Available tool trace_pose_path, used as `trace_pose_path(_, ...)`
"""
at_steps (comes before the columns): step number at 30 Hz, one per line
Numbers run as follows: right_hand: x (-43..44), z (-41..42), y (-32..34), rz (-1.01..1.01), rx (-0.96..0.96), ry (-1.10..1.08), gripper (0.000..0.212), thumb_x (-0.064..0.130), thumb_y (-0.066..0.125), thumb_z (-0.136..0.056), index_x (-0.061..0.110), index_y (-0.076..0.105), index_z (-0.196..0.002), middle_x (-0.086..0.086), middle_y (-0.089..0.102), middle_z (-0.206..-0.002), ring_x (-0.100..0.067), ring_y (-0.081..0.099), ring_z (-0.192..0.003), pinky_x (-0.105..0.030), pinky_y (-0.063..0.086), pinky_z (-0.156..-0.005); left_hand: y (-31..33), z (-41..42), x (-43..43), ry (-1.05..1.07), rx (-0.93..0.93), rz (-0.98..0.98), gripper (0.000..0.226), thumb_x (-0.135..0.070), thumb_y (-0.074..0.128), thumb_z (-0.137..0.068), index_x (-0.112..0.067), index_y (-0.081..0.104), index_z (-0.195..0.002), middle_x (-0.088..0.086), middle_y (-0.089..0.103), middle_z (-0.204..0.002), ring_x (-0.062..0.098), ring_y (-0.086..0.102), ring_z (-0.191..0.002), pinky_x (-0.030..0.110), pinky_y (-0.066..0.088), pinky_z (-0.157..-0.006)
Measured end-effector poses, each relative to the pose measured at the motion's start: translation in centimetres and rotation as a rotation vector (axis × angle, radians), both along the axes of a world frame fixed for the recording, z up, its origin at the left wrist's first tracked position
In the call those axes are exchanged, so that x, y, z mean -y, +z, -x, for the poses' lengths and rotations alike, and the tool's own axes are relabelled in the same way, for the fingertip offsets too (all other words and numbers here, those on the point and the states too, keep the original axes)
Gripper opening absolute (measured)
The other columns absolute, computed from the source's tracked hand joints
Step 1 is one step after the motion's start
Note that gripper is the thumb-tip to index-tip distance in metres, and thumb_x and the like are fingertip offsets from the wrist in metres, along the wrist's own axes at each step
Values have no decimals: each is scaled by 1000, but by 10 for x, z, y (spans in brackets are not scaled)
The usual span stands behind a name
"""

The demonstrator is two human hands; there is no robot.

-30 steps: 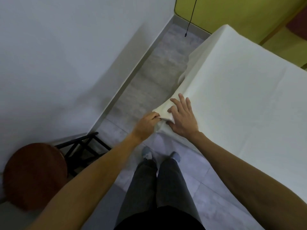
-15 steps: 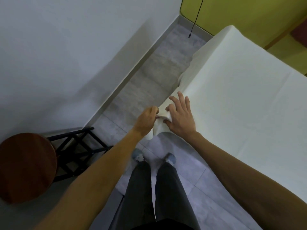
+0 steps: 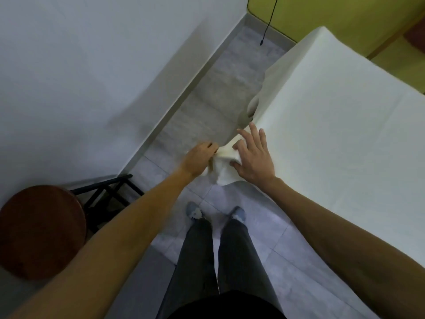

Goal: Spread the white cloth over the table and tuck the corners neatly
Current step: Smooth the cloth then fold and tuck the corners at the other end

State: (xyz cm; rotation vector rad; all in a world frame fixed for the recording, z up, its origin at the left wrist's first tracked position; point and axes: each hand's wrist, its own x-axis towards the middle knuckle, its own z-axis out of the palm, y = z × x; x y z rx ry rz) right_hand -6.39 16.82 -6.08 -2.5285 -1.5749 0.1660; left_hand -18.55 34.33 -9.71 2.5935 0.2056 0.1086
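The white cloth [image 3: 333, 125] lies spread over the table and covers all of its top on the right. Its near-left corner flap hangs off the table corner in loose folds. My left hand [image 3: 200, 161] is closed, pinching that flap from the left. My right hand [image 3: 253, 157] lies flat on the table corner, fingers apart, pressing the cloth down beside the flap. More cloth bunches and droops along the left side of the table, further back.
A round brown stool [image 3: 39, 231] with black legs stands at the lower left against the white wall [image 3: 92, 77]. A narrow strip of grey tiled floor [image 3: 220, 88] runs between wall and table. A black cable [image 3: 268, 21] hangs by the yellow wall.
My left hand has pulled the corner flap a little further left and down, so more cloth hangs below the corner. My right hand stays pressed on the corner.
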Motion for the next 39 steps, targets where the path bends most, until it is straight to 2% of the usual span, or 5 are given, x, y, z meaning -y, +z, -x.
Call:
trace_pose_path(14, -2, -1, 4, -26, -35, -2, 49, 44, 71, -83, 14, 55, -117, -16, 43, -147, -45, 18, -149, -61, 11, -121, 4, 32, 1, 30, -75, 151, 19, -5, 51, -96, -2, 58, -113, 20, 69, -101, 36, 69, -84, 47, 60, -74)
trace_pose_path(20, -1, -1, 1, -51, -29, -5, 50, 46, 71, -81, 12, 56, -115, -16, 45, -145, -44, 19, -148, -61, 12, -121, 8, 48, 9, -63, -2, 86, 32, -25, 39, -95, -2, 55, -112, 20, 66, -111, 33, 70, -91, 37, 59, -79)
trace_pose_path(24, -1, 1, 0, -33, -16, -11, 54, 46, 75, -79, 13, 56, -117, -15, 44, -147, -43, 18, -149, -61, 13, -121, -1, 53, 2, -196, 28, -49, 8, -11, 66, -87, -8, 62, -93, 20, 64, -111, 32, 67, -92, 37, 58, -79)
trace_pose_path(28, -2, 0, -1, -37, -5, -17, 52, 47, 73, -81, 14, 56, -117, -15, 44, -147, -43, 19, -149, -61, 13, -121, -6, 45, -1, -134, 38, 23, 18, 7, 73, -77, -1, 69, -92, 17, 71, -94, 29, 70, -72, 32, 59, -68)
trace_pose_path(39, -3, -1, -4, -11, 33, -18, 51, 48, 66, -83, 14, 58, -120, -14, 44, -149, -41, 18, -150, -61, 13, -121, -23, 60, 51, 100, -97, 65, 39, -20, 80, -78, -3, 59, -106, 17, 71, -100, 29, 73, -83, 38, 62, -68)
